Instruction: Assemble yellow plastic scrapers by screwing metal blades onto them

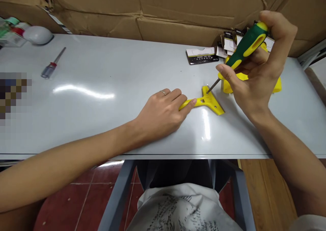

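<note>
Across glossy counter (142,68): gripping yellow scraper (213,102) with left hand (165,112), clamped round green-and-yellow screwdriver (245,46) with right hand (261,83); best squared up over screw (207,93) between hands.

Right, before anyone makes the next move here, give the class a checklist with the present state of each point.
1. Left hand on the handle of the yellow scraper: ok.
2. Right hand holding the green-and-yellow screwdriver: ok.
3. Screwdriver tip at the scraper's farther screw: ok, it appears to meet it.
4. Tip fully seated in that screw: cannot tell.
5. Nearer screw tight: cannot tell.
6. Clear-handled screwdriver away from both hands: ok.
</note>
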{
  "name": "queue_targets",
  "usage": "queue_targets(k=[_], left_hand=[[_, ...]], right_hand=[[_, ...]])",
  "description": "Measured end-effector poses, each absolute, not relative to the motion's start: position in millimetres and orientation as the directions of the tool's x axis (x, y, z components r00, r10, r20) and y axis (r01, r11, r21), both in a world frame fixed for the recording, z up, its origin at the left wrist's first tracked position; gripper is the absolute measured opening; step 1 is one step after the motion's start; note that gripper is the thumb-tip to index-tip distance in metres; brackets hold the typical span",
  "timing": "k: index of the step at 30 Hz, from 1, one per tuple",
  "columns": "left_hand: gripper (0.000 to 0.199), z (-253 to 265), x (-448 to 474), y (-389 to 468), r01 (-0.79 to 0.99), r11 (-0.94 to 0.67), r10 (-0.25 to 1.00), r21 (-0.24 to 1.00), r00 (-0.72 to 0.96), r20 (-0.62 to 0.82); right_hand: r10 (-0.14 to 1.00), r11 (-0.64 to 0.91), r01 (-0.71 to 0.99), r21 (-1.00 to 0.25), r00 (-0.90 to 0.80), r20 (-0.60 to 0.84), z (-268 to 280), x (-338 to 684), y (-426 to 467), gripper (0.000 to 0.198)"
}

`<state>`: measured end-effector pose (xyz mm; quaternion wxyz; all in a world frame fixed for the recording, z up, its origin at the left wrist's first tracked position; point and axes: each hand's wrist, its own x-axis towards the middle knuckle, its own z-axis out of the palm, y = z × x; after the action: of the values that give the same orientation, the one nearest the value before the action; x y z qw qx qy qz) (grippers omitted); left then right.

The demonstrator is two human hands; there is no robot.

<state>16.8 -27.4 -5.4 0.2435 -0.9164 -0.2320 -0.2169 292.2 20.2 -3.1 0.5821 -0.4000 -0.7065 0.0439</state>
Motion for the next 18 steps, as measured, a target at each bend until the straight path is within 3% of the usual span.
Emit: queue_targets(k=[3,12,13,15,18], left_hand=[[0.024,-5,17,-27,0.533,-0.781,0.333,-0.327,0.797,0.504],[0.032,-22,4,15,0.571,-0.809,0.442,-0.142,0.748,0.494],[0.034,-24,1,25,0.571,-0.814,0.454,-0.104,0.738,0.499],[0.039,-29,-6,40,0.571,-0.820,0.481,-0.031,0.718,0.504],[0.045,-33,-11,53,0.547,-0.836,0.491,0.037,0.717,0.495]], right_hand=[[0.622,0.675,0.490,-0.552,0.026,0.783,-2,287,15,0.079],[0.219,0.895,0.341,-0.286,0.222,0.950,-4,270,48,0.080],[0.249,0.901,0.303,-0.310,0.222,0.943,-6,269,50,0.078],[0.413,0.868,0.219,-0.445,0.180,0.893,-12,271,48,0.071],[0.660,0.731,0.161,-0.663,0.080,0.747,-21,277,36,0.081]])
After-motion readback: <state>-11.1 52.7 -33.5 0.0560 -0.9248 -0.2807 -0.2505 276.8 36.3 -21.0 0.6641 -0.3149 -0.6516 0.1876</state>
